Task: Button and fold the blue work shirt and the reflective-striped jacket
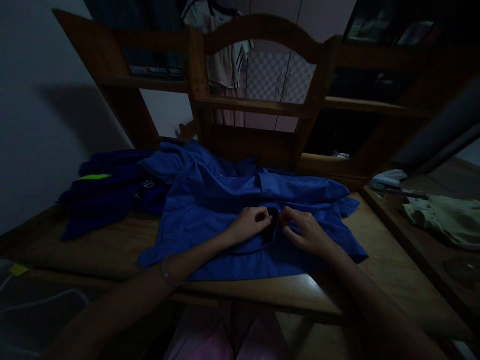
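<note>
A bright blue shirt (pixel 210 200) lies spread on a wooden table (pixel 378 260). My left hand (pixel 249 225) and my right hand (pixel 305 230) rest on its middle, close together. Both have their fingers curled and pinch the shirt's fabric around a small dark opening between them. A thin bracelet sits on my left wrist (pixel 167 272). The scene is dim, so what the fingers grip beyond cloth is unclear.
A pile of darker blue clothing (pixel 108 190) with a yellow-green tag lies at the table's left. A wooden chair back (pixel 258 100) and shelving stand behind. Pale cloth (pixel 446 217) lies on a surface at the right. Hanging clothes show at the back.
</note>
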Demonstrator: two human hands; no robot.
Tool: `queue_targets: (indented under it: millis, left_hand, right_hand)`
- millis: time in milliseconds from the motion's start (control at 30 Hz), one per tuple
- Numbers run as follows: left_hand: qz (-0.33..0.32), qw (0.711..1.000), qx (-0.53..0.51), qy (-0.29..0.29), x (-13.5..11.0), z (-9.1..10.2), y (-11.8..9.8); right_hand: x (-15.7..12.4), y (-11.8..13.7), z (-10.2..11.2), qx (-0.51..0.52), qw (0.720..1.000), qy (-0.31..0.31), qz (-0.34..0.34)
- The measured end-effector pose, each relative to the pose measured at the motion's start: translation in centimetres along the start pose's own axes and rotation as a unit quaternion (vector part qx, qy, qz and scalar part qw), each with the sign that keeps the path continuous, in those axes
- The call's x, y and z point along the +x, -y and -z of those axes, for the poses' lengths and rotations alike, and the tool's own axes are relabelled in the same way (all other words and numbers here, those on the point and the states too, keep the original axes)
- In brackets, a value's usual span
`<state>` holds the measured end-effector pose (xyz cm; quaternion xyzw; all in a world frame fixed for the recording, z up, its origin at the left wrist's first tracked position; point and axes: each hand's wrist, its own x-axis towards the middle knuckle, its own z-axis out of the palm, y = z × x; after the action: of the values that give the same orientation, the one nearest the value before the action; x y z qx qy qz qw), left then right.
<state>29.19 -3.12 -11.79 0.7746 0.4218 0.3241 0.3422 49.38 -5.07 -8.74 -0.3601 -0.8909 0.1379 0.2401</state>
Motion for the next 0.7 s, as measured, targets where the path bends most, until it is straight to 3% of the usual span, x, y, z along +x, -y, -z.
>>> queue_targets:
  millis: [100,200,367,467,567,700]
  left_hand:
    - [0.006,0.996,0.068,0.059,-0.9,1.5,-0.9]
    - [-0.007,0.984,0.152,0.094,-4.5,4.0,-2.1]
    - [0.058,0.953,0.297,0.012,-13.9,8.2,-0.8]
    - [0.132,0.929,0.346,-0.016,-17.6,9.8,0.9]
    - [0.172,0.912,0.373,-0.012,-19.0,10.8,1.1]
    - [0.192,0.898,0.395,-0.007,-19.8,11.6,-0.2]
  right_hand:
    - [-1.4,-0.3,1.0,-0.057,0.998,-0.024,-0.034]
    - [-4.9,-1.0,2.6,-0.126,0.989,-0.042,-0.07]
    - [-13.2,-4.3,4.2,-0.219,0.967,-0.028,-0.129]
    - [-16.5,-6.5,4.6,-0.221,0.962,-0.019,-0.157]
    - [-17.2,-7.7,4.5,-0.212,0.962,-0.011,-0.17]
    - [-15.9,-7.4,4.2,-0.229,0.952,-0.056,-0.194]
